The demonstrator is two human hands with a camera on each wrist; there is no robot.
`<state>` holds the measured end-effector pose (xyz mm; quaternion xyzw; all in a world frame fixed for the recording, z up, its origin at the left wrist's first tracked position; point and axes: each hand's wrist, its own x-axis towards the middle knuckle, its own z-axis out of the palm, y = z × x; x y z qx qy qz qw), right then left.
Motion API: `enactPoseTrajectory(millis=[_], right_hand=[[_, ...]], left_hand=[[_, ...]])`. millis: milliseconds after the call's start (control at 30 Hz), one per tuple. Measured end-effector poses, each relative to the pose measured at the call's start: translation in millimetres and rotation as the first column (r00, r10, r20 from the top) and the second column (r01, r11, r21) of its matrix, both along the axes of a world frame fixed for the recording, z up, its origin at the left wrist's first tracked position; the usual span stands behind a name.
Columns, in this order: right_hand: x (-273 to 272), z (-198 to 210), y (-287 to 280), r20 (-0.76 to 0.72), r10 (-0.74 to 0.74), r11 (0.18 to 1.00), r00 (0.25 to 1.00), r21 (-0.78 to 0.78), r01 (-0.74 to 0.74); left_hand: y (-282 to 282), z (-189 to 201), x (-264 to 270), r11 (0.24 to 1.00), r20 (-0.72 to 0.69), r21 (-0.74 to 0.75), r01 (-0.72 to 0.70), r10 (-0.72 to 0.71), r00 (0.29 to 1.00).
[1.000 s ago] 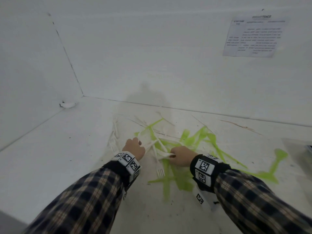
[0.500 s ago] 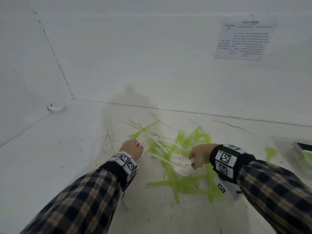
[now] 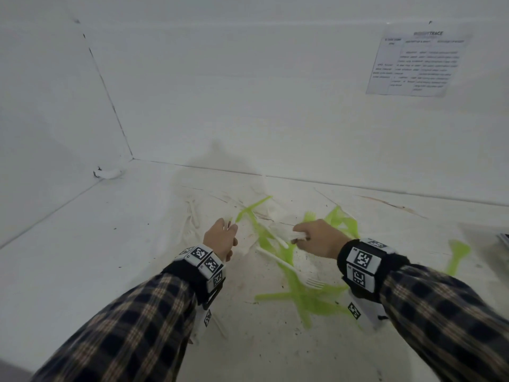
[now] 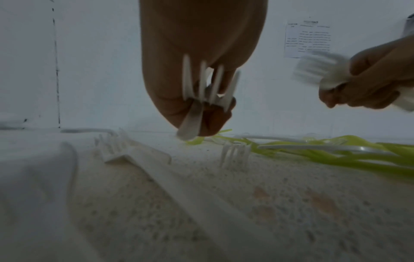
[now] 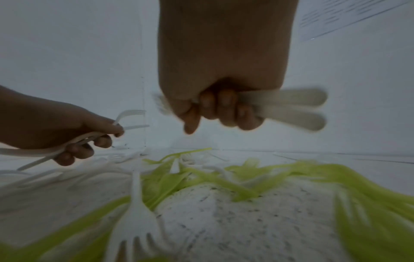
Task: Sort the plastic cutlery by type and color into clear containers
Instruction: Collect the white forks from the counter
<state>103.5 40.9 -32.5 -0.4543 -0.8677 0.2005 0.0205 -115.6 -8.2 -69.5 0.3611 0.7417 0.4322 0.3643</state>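
Gripping a bunch of white forks (image 5: 289,106), the right hand (image 3: 321,238) hovers just above the green cutlery pile (image 3: 308,296) on the white table (image 3: 82,257). Left of that pile, the left hand (image 3: 220,238) pinches several white forks (image 4: 208,85), prongs up. 1 loose white fork (image 3: 300,274) lies across the pile. A printed sheet (image 3: 418,62) hangs on the wall beyond.
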Motion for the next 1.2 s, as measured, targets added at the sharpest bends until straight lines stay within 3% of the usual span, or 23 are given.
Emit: enactPoseTrajectory(millis=[67, 233, 333, 433, 567, 667, 767, 867, 967, 1133, 1200], right_hand=[[-13, -3, -8, 0.158, 0.150, 0.988, 0.976, -0.001, -0.152], [-33, -3, -19, 0.508, 0.361, 0.894, 0.782, 0.050, -0.445], [-35, -5, -21, 0.538, 0.375, 0.860, 0.755, 0.103, -0.501], [-36, -9, -18, 0.485, 0.361, 0.867, 0.797, 0.140, -0.478], [-33, -8, -10, 0.355, 0.342, 0.900, 0.870, 0.141, -0.412], [-26, -6, -6, 0.202, 0.275, 0.943, 0.940, 0.135, -0.305], [-12, -6, -3, 0.008, 0.142, 0.981, 0.990, 0.136, -0.141], [2, -9, 3, -0.189, -0.081, 0.995, 0.979, 0.046, 0.092], [12, -10, 9, -0.298, -0.299, 0.953, 0.906, -0.057, 0.296], [8, -9, 26, -0.348, -0.463, 0.886, 0.815, -0.219, 0.410], [3, -10, 33, -0.343, -0.487, 0.874, 0.804, -0.204, 0.442]], left_hand=[[-1, -1, 0, 1.000, 0.001, -0.031, 0.007, -0.007, 1.000], [-4, -2, -4, 0.990, -0.061, -0.134, 0.031, -0.039, 0.997], [-6, -3, -7, 0.992, -0.076, -0.125, 0.016, -0.025, 0.997], [-8, -3, -8, 0.991, -0.089, -0.134, -0.002, -0.010, 0.996], [-7, -2, -9, 0.989, -0.183, -0.138, 0.048, -0.073, 0.980], [-3, 1, -10, 0.967, -0.425, -0.197, 0.162, -0.233, 0.874], [2, 1, -6, 0.923, -0.523, -0.254, 0.288, -0.381, 0.762], [13, -2, 1, 0.874, -0.575, -0.350, 0.336, -0.484, 0.660], [19, -2, 6, 0.825, -0.591, -0.460, 0.329, -0.561, 0.580], [21, 4, 6, 0.833, -0.561, -0.483, 0.269, -0.530, 0.636], [21, 8, 3, 0.861, -0.567, -0.450, 0.237, -0.481, 0.669]])
